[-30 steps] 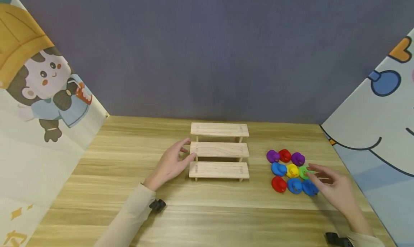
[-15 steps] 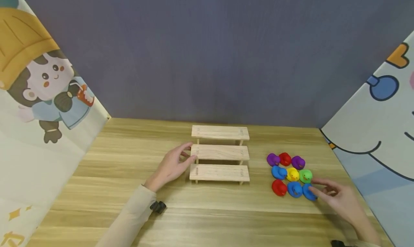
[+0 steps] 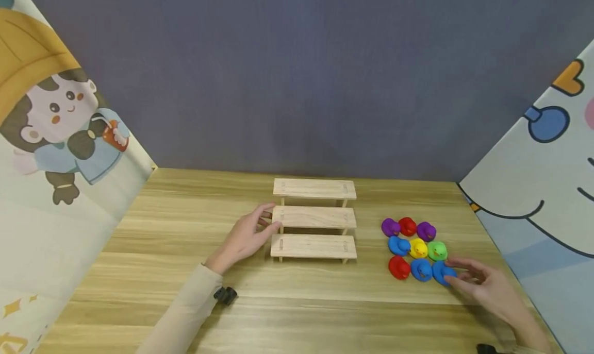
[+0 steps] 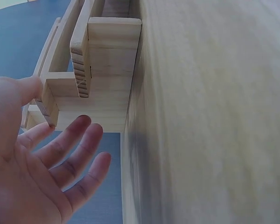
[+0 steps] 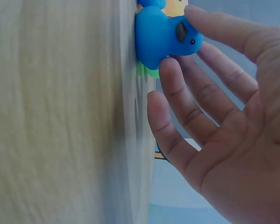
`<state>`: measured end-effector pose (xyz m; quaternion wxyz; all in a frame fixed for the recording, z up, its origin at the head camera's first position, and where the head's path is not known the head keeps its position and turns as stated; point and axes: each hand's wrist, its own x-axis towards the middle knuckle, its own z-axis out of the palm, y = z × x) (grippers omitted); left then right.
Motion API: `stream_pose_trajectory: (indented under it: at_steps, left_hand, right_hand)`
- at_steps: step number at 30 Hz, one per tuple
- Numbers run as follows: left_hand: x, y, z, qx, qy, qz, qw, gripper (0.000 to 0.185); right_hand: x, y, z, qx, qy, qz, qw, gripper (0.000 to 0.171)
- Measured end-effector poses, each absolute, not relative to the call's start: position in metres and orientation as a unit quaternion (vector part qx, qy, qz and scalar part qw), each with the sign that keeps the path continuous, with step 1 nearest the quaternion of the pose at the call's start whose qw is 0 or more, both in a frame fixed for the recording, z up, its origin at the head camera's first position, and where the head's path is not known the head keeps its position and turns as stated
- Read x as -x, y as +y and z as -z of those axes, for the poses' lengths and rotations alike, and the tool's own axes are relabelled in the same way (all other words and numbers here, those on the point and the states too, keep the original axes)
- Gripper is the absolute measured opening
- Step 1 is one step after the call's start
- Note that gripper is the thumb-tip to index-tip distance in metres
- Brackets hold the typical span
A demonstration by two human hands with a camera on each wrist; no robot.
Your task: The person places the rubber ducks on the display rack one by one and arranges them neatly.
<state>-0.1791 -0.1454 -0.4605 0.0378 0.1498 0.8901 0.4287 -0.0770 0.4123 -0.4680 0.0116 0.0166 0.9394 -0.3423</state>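
- Background: a dark blue-grey wall [image 3: 297, 76] stands behind the wood-grain worktop [image 3: 325, 307]; a printed left panel [image 3: 28, 215] and a printed right panel [image 3: 557, 189] flank it.
- Blue duck [image 3: 439, 272]: smooth, glossy, evenly blue; rounded body, round head, small black eye, dark brownish beak. It sits upright on the worktop toward the right edge, at the near right corner of a group of nine.
- Right hand [image 3: 492, 289]: partly closed. Thumb and fingertips pinch the blue duck's head from opposite sides; the little finger stands clear.
- Other ducks, same form: far row, two purple ducks [image 3: 426, 231] with a red duck [image 3: 407, 226] between; middle row, blue, yellow duck [image 3: 418, 248], green duck [image 3: 437, 251]; near row, red and blue beside the held one.
- Wooden stand [image 3: 313, 217]: three pale steps, centred near the worktop's back edge.
- Left hand [image 3: 243, 237]: half open at the stand's left end. Thumb touches the middle step; the other fingers bend loosely. Firmness of hold cannot be told.
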Motion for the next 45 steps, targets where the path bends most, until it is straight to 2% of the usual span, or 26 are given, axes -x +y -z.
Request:
stream_pose_trajectory:
  at_steps: [16,25,33,45]
  left_hand:
    - [0.181,-0.145,0.460,-0.153,0.894,-0.419,0.046,0.065]
    - [0.180,-0.145,0.460,-0.153,0.894,-0.419,0.054,0.066]
    - [0.179,-0.146,0.462,-0.154,0.893,-0.419,0.057,0.067]
    - [0.179,-0.145,0.462,-0.150,0.889,-0.428,0.059,0.066]
  right_hand:
    - [0.080,0.413,0.459,-0.041,0.944,0.324,0.043,0.048]
    - [0.078,0.409,0.453,-0.039,0.943,0.328,0.031,0.046]
    - [0.080,0.401,0.444,-0.037,0.952,0.303,0.034,0.051]
    - [0.090,0.385,0.429,-0.011,0.953,0.302,-0.019,0.042]
